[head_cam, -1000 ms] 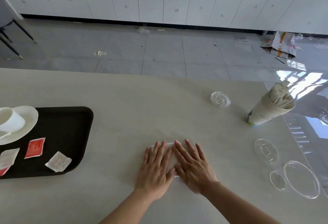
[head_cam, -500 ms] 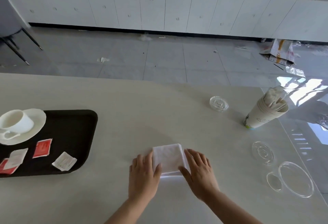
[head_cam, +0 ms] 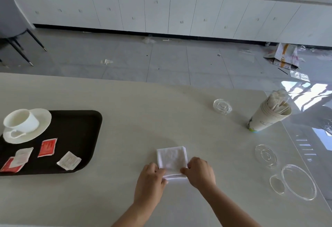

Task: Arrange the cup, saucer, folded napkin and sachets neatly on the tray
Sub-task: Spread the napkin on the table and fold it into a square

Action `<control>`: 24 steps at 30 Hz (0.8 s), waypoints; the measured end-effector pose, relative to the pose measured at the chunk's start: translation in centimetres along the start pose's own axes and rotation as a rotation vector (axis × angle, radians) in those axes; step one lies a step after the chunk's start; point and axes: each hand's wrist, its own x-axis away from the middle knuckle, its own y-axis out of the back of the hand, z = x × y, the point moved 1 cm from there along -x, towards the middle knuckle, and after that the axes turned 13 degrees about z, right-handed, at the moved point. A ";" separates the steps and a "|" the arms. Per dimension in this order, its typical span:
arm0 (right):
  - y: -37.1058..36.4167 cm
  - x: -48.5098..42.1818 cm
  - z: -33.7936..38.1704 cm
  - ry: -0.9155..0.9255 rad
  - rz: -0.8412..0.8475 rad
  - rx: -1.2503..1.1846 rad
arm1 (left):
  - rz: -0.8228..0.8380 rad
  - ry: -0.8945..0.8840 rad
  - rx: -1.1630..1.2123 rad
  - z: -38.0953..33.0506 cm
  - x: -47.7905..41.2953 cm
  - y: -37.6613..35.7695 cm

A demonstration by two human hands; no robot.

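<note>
Head view: low in the middle of the frame, a white folded napkin (head_cam: 172, 161) lies flat on the pale table (head_cam: 136, 118). The left hand (head_cam: 150, 181) pinches the napkin's near left corner, fingers curled shut on the cloth. The right hand (head_cam: 199, 172) pinches the near right corner the same way. Both hands touch the napkin, and it does not look lifted yet.

I think the step in hand is the napkin: it looks folded, and it is the one task thing not on the tray. The next move calls for lifting it without letting the folds fall open, carrying it to the left, and laying it flat on a bare part of the tray.

The black tray (head_cam: 80, 136) sits at the left of the frame, well apart from the napkin. On it stands one white saucer (head_cam: 42, 124) with one white cup (head_cam: 21, 121) on top, at the tray's far left. Nearer on the tray lie four sachets: a red sachet (head_cam: 47, 147), a white sachet (head_cam: 69, 160), another white sachet (head_cam: 22, 155) that lies partly over a second red sachet (head_cam: 9, 166). They point different ways, so they may need tidying.

At the right of the frame I count one stack of paper cups (head_cam: 269, 117) with pale sticks inside, and four clear plastic lids (head_cam: 265, 155).
</note>
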 end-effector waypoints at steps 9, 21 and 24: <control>-0.9 0.9 0.7 0.033 -0.083 -0.059 | -0.010 0.067 0.074 -0.4 -0.5 0.2; -1.5 1.8 1.6 0.094 -0.070 -0.307 | -0.158 0.135 0.336 1.0 -0.3 1.9; -1.4 1.8 2.9 0.141 -0.062 -0.351 | -0.205 0.140 0.333 1.8 0.0 3.0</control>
